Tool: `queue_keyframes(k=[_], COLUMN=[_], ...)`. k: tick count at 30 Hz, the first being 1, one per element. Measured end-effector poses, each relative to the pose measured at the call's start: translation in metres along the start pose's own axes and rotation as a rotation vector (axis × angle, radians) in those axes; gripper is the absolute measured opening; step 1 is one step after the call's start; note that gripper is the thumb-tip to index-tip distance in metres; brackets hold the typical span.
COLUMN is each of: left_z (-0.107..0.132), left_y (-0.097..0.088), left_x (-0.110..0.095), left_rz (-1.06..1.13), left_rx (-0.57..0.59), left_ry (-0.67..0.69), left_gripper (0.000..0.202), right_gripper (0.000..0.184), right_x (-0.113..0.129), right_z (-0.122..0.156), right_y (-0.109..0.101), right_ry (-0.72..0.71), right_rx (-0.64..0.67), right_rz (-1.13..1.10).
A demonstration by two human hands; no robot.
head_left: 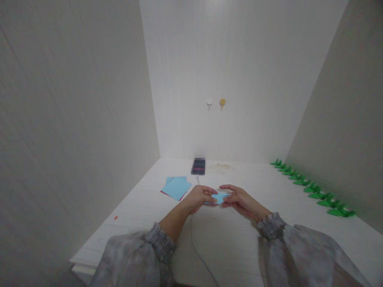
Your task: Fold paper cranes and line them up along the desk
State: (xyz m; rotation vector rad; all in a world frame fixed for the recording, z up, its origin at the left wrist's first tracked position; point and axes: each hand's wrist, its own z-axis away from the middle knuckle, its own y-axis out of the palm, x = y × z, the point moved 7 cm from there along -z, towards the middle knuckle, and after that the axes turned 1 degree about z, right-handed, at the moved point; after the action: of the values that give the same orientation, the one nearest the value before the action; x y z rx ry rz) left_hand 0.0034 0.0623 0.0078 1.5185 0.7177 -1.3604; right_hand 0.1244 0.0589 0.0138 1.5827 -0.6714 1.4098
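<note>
A small light blue piece of paper [220, 197] is held between both hands just above the white table [227, 235]. My left hand [201, 197] pinches its left side with fingers closed. My right hand [237, 198] pinches its right side, fingers curled round the edge. The paper looks partly folded; its exact shape is too small to tell. Both forearms wear grey patterned sleeves.
A stack of light blue paper sheets [176, 187] lies to the left of the hands. A dark blurred device [198, 166] sits behind, with a cable [197, 247] running toward me. A row of several green folded paper figures [311, 187] lines the right wall. Two wall hooks [216, 103] hang ahead.
</note>
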Motion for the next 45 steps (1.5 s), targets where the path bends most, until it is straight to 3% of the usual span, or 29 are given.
queue_keyframes(k=[5, 9, 18, 26, 29, 35, 45], left_z=[0.001, 0.000, -0.001, 0.004, 0.006, -0.003, -0.014], left_y=[0.001, 0.008, 0.017, 0.018, 0.015, 0.004, -0.010], left_x=[-0.001, 0.002, 0.006, 0.000, -0.008, -0.013, -0.016], left_rz=[-0.008, -0.021, 0.071, 0.112, 0.141, 0.020, -0.026], left_rx=[-0.002, 0.049, 0.213, 0.250, 0.186, -0.061, -0.242], left_ry=[-0.010, -0.037, -0.016, -0.024, 0.003, 0.046, 0.154], left_gripper=[0.035, 0.036, 0.042, 0.044, 0.046, 0.041, 0.058], right_gripper=[0.034, 0.038, 0.038, 0.037, 0.037, 0.029, 0.019], right_x=[0.003, 0.002, 0.003, 0.002, 0.007, 0.017, 0.006], right_z=[0.002, 0.001, 0.000, -0.001, -0.001, 0.000, -0.008], right_y=[0.007, 0.014, 0.005, 0.006, 0.007, 0.011, 0.011], right_ry=[-0.002, -0.008, -0.089, -0.094, -0.117, -0.203, -0.189], right_rx=[0.013, 0.018, 0.018, -0.007, -0.055, -0.203, -0.199], right_rz=[0.049, 0.119, 0.070, 0.034, 0.023, 0.125, 0.178])
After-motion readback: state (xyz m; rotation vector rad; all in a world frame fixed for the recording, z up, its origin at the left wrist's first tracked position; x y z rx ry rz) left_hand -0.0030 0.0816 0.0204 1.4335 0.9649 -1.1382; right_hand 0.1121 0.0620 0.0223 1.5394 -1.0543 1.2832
